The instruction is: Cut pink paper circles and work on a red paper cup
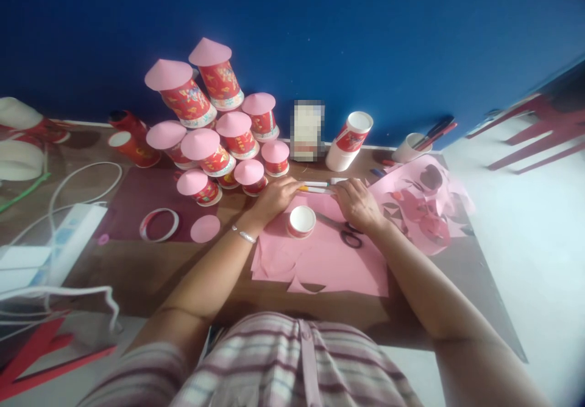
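Two white marker pens [316, 190], one with a yellow end and one with a teal end, lie crosswise between my hands at the far side of the pink paper. The fingers of my left hand [280, 194] close round the yellow end. On the other side, my right hand [358, 203] grips the pens near their right ends; its fingertips are partly hidden. Below the pens, a short paper cup [302, 220] with a white rim stands on the pink paper sheets [338, 273]. Scissors [351, 236] with dark handles lie near my right wrist, blades partly under shadow.
Several red paper lanterns [201, 145] with pink cone tops stand at the back left. Stacked cups [350, 142] and a pen cup [411, 148] stand along the blue wall. Pink scraps [425, 206] lie right. A tape roll [159, 225] and power strip [70, 242] are left.
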A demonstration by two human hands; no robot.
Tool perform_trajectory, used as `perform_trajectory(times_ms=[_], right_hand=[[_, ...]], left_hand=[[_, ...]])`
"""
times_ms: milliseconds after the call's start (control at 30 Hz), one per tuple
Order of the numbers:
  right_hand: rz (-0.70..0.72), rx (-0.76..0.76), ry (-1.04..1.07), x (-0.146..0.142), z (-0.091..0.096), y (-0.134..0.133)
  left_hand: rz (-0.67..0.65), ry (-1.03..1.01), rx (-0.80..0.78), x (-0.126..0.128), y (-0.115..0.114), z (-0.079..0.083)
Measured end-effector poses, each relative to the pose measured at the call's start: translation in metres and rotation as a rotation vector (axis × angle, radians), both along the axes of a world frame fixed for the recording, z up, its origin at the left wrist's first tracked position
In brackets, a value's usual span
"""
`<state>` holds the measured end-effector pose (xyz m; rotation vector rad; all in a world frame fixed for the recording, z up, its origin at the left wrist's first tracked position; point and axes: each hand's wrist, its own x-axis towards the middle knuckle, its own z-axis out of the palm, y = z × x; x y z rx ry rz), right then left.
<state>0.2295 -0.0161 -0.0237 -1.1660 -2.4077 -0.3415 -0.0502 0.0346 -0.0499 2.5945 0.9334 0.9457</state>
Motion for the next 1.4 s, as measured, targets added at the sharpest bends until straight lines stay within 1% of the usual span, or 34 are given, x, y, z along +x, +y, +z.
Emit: perform_trajectory(times_ms=[133,233,333,400,500,633,733,800,867,933,1000,1067,1100,1167,1267,1333,1400], right_hand=[[-0.035,-0.062,0.05,-0.002,0.003,0.004],[-0.046,-0.119,0.005,-0.006,0.003,0.008],[-0.048,-0.153,-0.058,-0.009,0.002,0.01],[-0.071,-0.144,-0.078,-0.01,0.001,0.009],[-0.097,-0.087,-0.071,-0.01,0.002,0.007],[-0.094,-0.031,-0.049,-0.012,0.004,0.005],[-0.102,-0.045,-0.003,-0.016,0.005,0.004],[-0.116,-0.107,0.1,-0.018,0.006,0.003],[-0.143,-0.231,0.297,-0.019,0.007,0.003],[-0.195,-0.42,0.58,-0.022,0.01,0.003],[-0.226,-0.646,0.883,-0.027,0.013,0.003],[-0.176,-0.83,1.132,-0.034,0.016,0.004],[-0.135,-0.877,1.226,-0.038,0.017,0.004],[-0.09,-0.92,1.342,-0.044,0.019,0.003],[-0.079,-0.979,1.428,-0.05,0.017,0.0],[-0.071,-1.017,1.474,-0.051,0.014,-0.002],[-0.073,-0.996,1.542,-0.05,0.012,-0.001]], left_hand=[[-0.004,0.047,0.002,0.003,0.001,0.001],[0.041,0.113,-0.003,0.007,0.002,0.002],[0.074,0.116,-0.011,0.008,0.001,0.004],[0.121,0.132,-0.01,0.008,0.0,0.004],[0.186,0.221,-0.016,0.008,-0.001,0.004],[0.202,0.279,-0.021,0.009,-0.001,0.003],[0.217,0.29,-0.014,0.01,-0.001,0.006],[0.232,0.279,-0.001,0.011,-0.002,0.01],[0.235,0.216,0.026,0.011,-0.004,0.014],[0.204,0.123,0.062,0.012,-0.006,0.019],[0.143,0.062,0.088,0.013,-0.009,0.022],[0.087,0.045,0.088,0.012,-0.011,0.024],[0.071,0.039,0.078,0.011,-0.012,0.024],[0.071,0.024,0.057,0.007,-0.012,0.023],[0.072,0.036,0.044,-0.001,-0.01,0.022],[0.036,0.075,0.04,-0.005,-0.009,0.021],[-0.009,0.119,0.032,-0.007,-0.009,0.021]])
